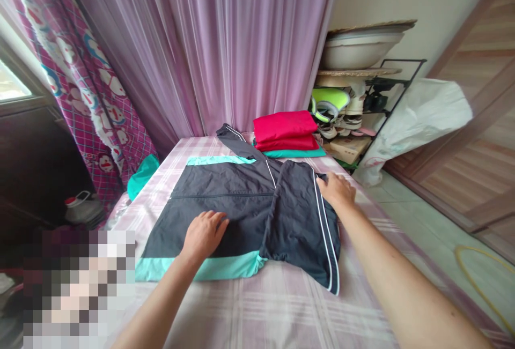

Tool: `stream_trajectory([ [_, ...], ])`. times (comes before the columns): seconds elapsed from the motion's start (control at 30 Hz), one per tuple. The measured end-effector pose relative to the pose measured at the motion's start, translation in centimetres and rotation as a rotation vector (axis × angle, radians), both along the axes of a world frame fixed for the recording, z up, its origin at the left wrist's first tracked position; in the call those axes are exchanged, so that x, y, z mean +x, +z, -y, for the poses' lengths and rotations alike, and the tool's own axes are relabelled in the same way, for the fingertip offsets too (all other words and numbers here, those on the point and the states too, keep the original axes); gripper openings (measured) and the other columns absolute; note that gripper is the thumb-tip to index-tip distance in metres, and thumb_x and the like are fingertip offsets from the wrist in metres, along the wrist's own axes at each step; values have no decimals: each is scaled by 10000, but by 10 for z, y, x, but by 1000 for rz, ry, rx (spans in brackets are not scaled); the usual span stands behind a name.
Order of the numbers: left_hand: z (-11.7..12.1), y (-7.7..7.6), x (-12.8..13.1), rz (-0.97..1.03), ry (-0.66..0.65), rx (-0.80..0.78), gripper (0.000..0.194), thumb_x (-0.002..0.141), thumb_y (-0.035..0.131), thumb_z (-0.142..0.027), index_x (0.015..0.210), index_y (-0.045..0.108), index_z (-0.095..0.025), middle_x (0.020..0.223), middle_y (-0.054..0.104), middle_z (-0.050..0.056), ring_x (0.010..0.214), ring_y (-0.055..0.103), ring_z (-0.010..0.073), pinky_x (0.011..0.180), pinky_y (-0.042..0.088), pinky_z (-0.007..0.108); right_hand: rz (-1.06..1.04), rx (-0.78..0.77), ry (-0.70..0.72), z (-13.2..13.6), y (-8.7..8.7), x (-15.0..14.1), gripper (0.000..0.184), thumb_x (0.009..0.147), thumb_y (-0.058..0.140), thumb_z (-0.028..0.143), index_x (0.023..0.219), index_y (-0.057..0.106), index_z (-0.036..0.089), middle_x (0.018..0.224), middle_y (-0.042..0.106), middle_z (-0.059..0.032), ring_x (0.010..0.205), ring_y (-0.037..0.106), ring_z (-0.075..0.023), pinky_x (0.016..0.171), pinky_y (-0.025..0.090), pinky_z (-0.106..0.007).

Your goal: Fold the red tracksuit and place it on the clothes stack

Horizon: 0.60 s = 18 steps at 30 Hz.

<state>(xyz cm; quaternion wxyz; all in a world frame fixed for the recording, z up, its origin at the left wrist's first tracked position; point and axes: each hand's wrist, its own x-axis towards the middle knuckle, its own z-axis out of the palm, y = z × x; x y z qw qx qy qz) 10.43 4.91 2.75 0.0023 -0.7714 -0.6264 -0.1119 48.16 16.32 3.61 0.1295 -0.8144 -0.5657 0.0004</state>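
Note:
A black zip-up jacket [225, 183] with turquoise side panels lies spread on the plaid-covered bed or table [241, 311]. Its hem points left, and a closed zip runs across its middle. The sleeve with two white stripes [308, 215] is laid over the jacket's right part; the other sleeve reaches toward the back. My left hand [205, 231] rests on the front of the jacket with its fingers spread loosely. At the upper right edge, by the white stripes, my right hand [338, 189] has its fingers closed on the dark cloth; the fingertips are partly hidden.
Folded red cloth [285, 129] sits on turquoise cloth [298, 153] at the back. Behind hangs a purple curtain [241, 43]. To the right stand a rack with shoes [350, 121], a large basin [362, 49] and a white bag [422, 118]. A jug [84, 208] is at left.

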Motion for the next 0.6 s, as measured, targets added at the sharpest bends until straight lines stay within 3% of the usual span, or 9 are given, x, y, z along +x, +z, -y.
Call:
stream_trajectory([
  [0.07,-22,1,-6,-25,20,52,393,974,418,-452,1217,668,-270,1235,690,78,1151,619,247,1039,442,409,43,165,93,0,9,-17,564,954,359,422,1410,505,122,1373,561,-215,1217,522,-353,960,425,-484],
  [0.17,-49,-10,-16,-80,113,45,514,953,452,-501,1393,544,-254,1512,477,98,1420,383,318,1173,251,561,107,279,318,-3,8,-49,589,971,333,404,1502,388,155,1546,389,-175,1371,360,-353,1081,312,-513],
  [0.27,-59,-28,-24,-98,174,-67,605,953,414,-555,1472,449,-244,1564,393,107,1468,291,333,1173,200,618,187,87,505,-10,-11,-71,580,976,342,432,1523,366,240,1614,294,-88,1455,249,-308,1153,200,-507],
  [0.37,-58,-43,-29,-85,168,-80,624,958,367,-585,1487,426,-259,1566,388,110,1466,298,329,1163,229,614,183,-239,439,-23,-27,-79,569,984,324,458,1485,434,211,1571,377,-111,1442,306,-281,1150,204,-509],
  [0.43,-57,-47,-30,-73,158,-40,628,951,368,-601,1477,443,-267,1559,399,113,1460,310,338,1156,239,621,179,-332,331,-34,-26,-86,539,982,338,437,1386,552,152,1447,522,-176,1352,443,-309,1114,248,-529],
  [0.5,-56,-50,-30,-59,150,-9,629,944,381,-608,1470,455,-271,1550,414,113,1453,320,346,1153,238,631,194,-273,319,-45,-18,-100,472,971,374,386,1263,645,132,1295,631,-200,1225,556,-320,1088,273,-537],
  [0.6,-57,-54,-31,-40,147,19,623,943,389,-607,1466,461,-275,1536,438,111,1447,332,349,1152,237,638,201,-41,549,-66,-10,-132,444,970,389,365,1313,609,188,1369,592,-156,1263,525,-286,1121,264,-485],
])
